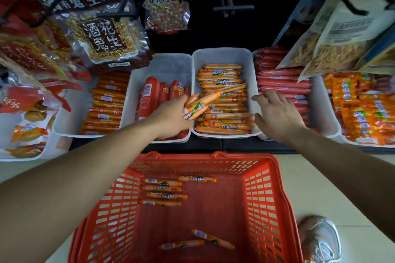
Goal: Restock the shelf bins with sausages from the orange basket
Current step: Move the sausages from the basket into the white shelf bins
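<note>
Bundle of orange-wrapped sausages (197, 105) gripped by the near ends in the curled fingers of the left hand (173, 117), over the left edge of the middle white bin (222, 53), slanting up and right across a matching stack laid edge to edge, so probably needing a slight turn before release. Right hand (277, 111) spread, holding nothing, at that bin's right edge; seven more lying loose in the orange basket (267, 177). Sausage labels too blurred to read; 酒鬼花生 legible on the hanging peanut pack (102, 38).
</note>
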Motion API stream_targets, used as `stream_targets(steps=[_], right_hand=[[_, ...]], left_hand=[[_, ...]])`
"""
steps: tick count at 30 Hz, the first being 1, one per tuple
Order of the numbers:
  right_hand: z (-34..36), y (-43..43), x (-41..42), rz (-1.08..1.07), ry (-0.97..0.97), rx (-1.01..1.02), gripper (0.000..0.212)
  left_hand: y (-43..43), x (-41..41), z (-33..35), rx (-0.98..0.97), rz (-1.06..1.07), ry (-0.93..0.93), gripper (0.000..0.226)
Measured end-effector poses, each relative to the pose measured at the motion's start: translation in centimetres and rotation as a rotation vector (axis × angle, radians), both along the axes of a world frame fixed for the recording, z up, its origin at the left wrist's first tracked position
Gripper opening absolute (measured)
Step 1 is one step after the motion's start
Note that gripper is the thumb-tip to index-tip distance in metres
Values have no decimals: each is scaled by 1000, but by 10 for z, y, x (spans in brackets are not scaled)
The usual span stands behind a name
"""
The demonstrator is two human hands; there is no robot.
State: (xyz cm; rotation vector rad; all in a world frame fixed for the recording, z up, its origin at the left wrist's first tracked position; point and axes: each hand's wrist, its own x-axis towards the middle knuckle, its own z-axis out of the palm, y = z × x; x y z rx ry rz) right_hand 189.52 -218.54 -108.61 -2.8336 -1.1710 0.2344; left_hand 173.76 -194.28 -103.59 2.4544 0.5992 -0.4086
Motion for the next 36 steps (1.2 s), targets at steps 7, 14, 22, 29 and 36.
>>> stream_targets(steps=[7,14,22,29,36], right_hand=[[-29,-63,1,-142,48,-7,43],[-50,-82,1,-180,109,13,44],[-51,-78,-3,-212,69,-9,40],[-53,-75,-3,-228,53,-8,39],[-57,-74,-2,-224,27,-16,38]], left_hand=[[-37,86,-39,36,-171,-6,63],[-37,100,-75,208,-309,-23,74],[-40,80,-78,466,-184,-26,61],[-47,92,-92,214,-231,-129,51],[-39,98,-94,282,-387,3,66]])
